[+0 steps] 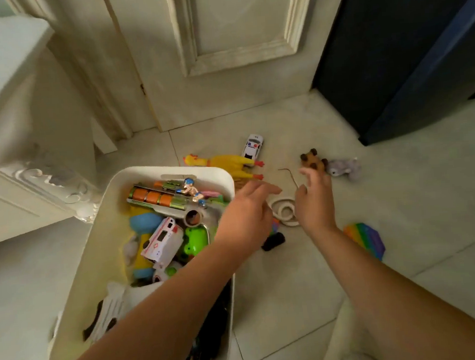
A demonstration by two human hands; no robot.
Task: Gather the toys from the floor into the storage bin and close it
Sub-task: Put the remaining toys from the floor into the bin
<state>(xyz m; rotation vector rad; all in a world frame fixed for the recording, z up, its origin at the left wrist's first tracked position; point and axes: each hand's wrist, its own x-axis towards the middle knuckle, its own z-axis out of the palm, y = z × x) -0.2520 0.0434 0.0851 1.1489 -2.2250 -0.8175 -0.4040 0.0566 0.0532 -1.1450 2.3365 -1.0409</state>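
Observation:
A white storage bin (100,245) stands open on the tiled floor, filled with several toys, among them an ambulance (162,241) and an orange toy gun (159,199). On the floor to its right lie a yellow rubber chicken (226,163), a white police car (253,145), a brown plush (312,160), a grey plush (345,168), white rings (283,211), a small black toy (273,242) and a rainbow pop toy (365,238). My left hand (247,215) reaches over the bin's right rim, fingers extended, holding nothing. My right hand (313,199) hovers above the rings, fingers loosely spread.
A cream door (222,54) closes off the far side. A white ornate cabinet (17,139) stands at the left, and a dark blue cabinet (404,55) at the right. Pale fabric shows at the bottom right corner.

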